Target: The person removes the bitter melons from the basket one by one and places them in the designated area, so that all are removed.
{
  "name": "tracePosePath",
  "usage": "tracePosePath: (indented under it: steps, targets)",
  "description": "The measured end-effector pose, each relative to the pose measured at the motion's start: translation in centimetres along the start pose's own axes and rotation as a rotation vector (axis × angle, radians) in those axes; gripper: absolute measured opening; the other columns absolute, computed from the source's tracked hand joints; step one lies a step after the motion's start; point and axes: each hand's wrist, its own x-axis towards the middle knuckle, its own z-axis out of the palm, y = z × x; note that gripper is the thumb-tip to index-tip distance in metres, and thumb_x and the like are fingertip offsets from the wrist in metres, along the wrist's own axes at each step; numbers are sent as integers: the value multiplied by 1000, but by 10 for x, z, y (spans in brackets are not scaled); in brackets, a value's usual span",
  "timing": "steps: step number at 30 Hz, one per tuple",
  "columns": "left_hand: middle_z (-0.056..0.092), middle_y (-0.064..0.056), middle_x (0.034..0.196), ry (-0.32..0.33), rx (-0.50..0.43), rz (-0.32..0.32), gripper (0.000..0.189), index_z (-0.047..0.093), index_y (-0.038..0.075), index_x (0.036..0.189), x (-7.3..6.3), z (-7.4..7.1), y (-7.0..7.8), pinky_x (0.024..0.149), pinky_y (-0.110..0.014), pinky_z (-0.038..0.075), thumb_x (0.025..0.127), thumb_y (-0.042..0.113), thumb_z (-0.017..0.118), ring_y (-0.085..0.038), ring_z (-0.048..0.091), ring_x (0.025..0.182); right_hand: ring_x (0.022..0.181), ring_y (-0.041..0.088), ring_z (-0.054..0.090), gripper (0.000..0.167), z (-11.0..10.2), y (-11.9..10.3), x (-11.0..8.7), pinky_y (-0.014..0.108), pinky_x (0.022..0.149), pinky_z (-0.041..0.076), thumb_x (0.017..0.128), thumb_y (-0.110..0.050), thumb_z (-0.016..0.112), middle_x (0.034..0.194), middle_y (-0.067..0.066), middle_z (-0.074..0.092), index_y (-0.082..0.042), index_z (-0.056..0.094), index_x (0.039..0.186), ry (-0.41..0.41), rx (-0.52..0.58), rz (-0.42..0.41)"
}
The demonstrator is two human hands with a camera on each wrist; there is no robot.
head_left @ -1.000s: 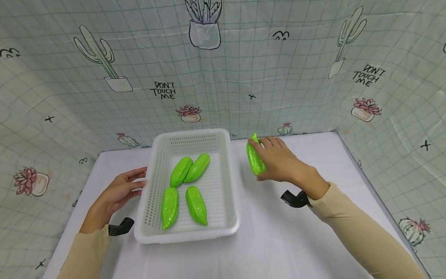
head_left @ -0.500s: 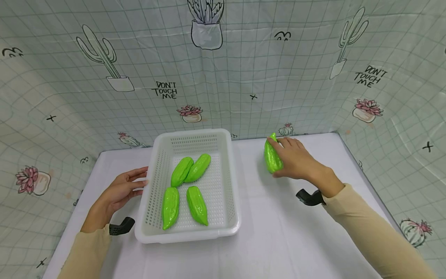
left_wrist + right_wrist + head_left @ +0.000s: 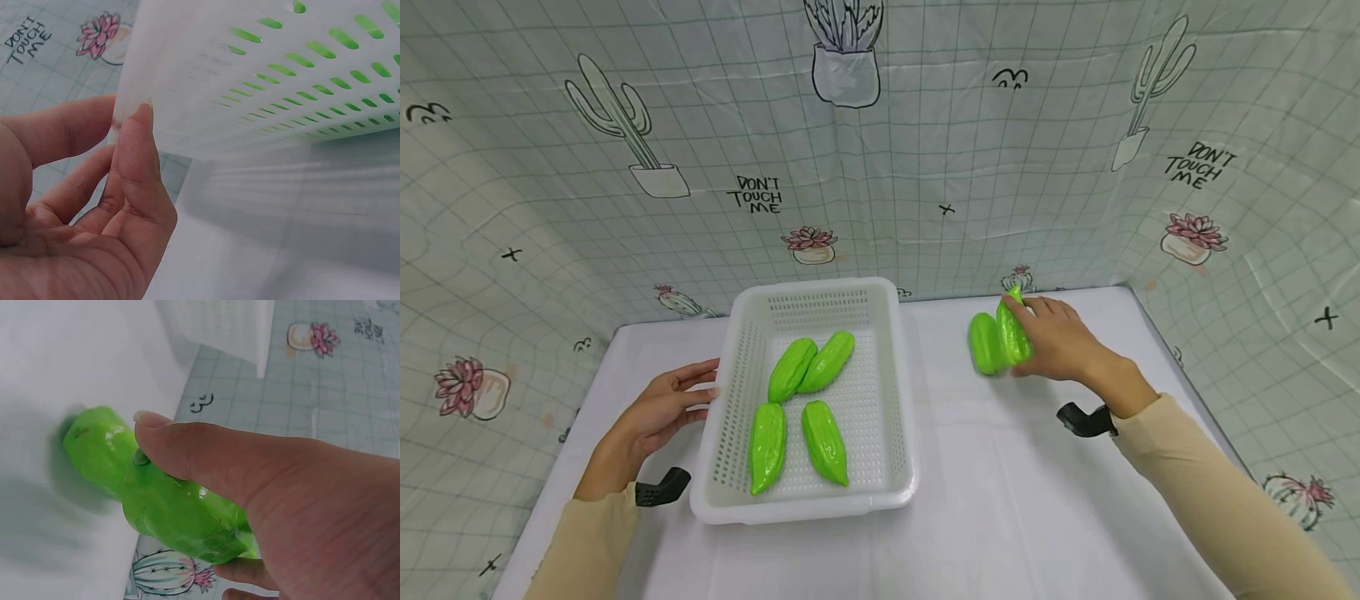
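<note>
In the head view, my right hand (image 3: 1060,342) grips a glossy green pepper-like vegetable (image 3: 1013,329) with a pointed tip. A second green vegetable (image 3: 985,343) lies on the table just left of it. The right wrist view shows my thumb laid along the held green vegetable (image 3: 181,512), fingers mostly hidden behind; the other vegetable (image 3: 97,447) lies beyond. My left hand (image 3: 658,412) is at the left side of a white perforated basket (image 3: 801,506). In the left wrist view its fingers (image 3: 140,150) pinch the basket's edge (image 3: 175,119).
Several more green vegetables (image 3: 823,442) lie inside the basket. A white cloth covers the table (image 3: 985,517). Behind and at the sides hangs a gridded curtain (image 3: 902,150) printed with cacti. Black wrist cameras (image 3: 1086,421) stick out near both hands.
My right hand has moved to the right with the green vegetable, and the second one lying on the table has come into sight. The left hand and basket have stayed put.
</note>
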Motion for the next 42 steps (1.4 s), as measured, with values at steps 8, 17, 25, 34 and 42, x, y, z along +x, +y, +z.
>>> tracePosePath:
  steps: [8,17,25,34,42]
  targets:
    - [58,4,130,4,4,-1,72,25,-7,164,0,0,-1,81,-26,58,105,6,65,-3,68,99,140,62,37,109,8,14,2,73,117,27,80,-26,94,149,40,43,6,29,162,1,5,8]
    - [60,9,124,4,-11,3,72,26,-8,163,0,0,-1,80,-26,59,104,4,65,-4,69,98,138,63,38,109,16,24,5,74,116,29,80,-25,94,147,41,44,7,29,161,-22,10,29]
    - [60,10,124,5,-12,-3,73,25,-7,164,-1,0,-1,80,-25,59,104,5,65,-3,69,98,139,63,38,109,22,28,10,73,116,29,80,-26,94,149,41,43,6,29,162,-65,5,48]
    - [59,11,124,5,-7,-11,73,26,-7,164,-1,1,2,81,-24,58,105,7,65,-3,68,98,141,62,35,110,32,37,16,73,117,27,81,-24,93,153,42,39,6,26,163,-106,13,75]
    - [59,11,123,0,-9,-3,72,26,-7,164,-1,0,2,81,-24,58,105,7,65,-3,69,98,142,63,34,109,33,38,21,74,117,27,82,-24,92,154,43,37,7,25,163,-136,23,80]
